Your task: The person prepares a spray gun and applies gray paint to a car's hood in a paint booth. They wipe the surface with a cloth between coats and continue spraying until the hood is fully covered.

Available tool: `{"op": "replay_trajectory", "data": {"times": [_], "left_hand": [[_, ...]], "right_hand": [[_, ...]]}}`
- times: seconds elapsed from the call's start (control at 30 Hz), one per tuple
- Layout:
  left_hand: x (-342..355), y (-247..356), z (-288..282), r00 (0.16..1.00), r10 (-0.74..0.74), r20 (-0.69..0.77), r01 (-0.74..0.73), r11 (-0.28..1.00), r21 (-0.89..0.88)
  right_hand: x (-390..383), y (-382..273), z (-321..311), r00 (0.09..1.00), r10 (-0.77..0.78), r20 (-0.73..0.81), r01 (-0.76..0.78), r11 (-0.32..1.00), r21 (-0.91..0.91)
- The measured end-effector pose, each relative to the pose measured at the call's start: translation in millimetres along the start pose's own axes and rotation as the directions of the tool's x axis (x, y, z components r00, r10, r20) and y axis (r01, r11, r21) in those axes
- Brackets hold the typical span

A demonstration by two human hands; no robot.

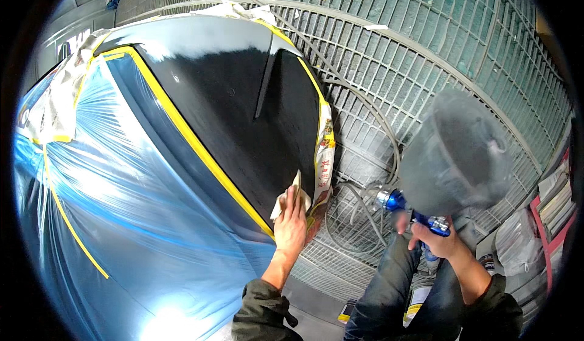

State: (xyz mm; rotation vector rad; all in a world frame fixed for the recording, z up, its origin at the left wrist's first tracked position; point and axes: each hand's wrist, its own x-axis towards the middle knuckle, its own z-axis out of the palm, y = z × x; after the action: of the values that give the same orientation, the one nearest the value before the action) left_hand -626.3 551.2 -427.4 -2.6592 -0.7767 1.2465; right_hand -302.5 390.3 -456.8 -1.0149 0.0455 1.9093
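My left hand (291, 231) presses a folded pale cloth (280, 207) flat against the lower corner of a car body panel (225, 122). The panel is black over most of its face, fading to grey along the far edge. Yellow masking tape (176, 119) borders it, and blue plastic film (140, 237) covers the car beside it. At the right, my right hand (443, 242) is wrapped round the handle of a blue spray gun (437, 223). The gun's large grey, translucent cup (456, 152) hides part of the floor behind it.
An air hose (389, 137) snakes over the metal floor grating (420, 67) and coils near the panel's lower edge. Printed masking paper (325, 161) hangs along the panel's right side. A can (418, 298) stands between my legs. Plastic-wrapped items (520, 241) lie at the far right.
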Motion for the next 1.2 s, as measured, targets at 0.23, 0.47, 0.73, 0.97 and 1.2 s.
{"op": "replay_trajectory", "data": {"times": [0.23, 0.47, 0.73, 0.97, 1.2], "left_hand": [[166, -52, 14, 0.941, 0.031, 0.336, -0.18, 0.889, 0.421], [268, -102, 30, 0.969, -0.235, 0.07, 0.211, 0.945, 0.252], [347, -112, 48, 0.964, -0.194, -0.181, 0.186, 0.981, -0.064], [369, -86, 60, 0.993, 0.052, -0.103, -0.038, 0.991, 0.13], [255, -15, 115, 0.982, 0.167, 0.088, -0.181, 0.964, 0.196]], "right_hand": [[21, -8, -15, 0.999, -0.017, -0.038, 0.019, 0.998, 0.059], [44, -2, -34, 0.996, -0.084, -0.033, 0.085, 0.996, 0.03], [42, -6, -62, 0.99, -0.071, -0.121, 0.069, 0.997, -0.023], [44, -9, -80, 0.981, -0.013, -0.196, 0.02, 0.999, 0.036], [44, -23, -64, 0.993, -0.042, -0.113, 0.049, 0.997, 0.056]]}}
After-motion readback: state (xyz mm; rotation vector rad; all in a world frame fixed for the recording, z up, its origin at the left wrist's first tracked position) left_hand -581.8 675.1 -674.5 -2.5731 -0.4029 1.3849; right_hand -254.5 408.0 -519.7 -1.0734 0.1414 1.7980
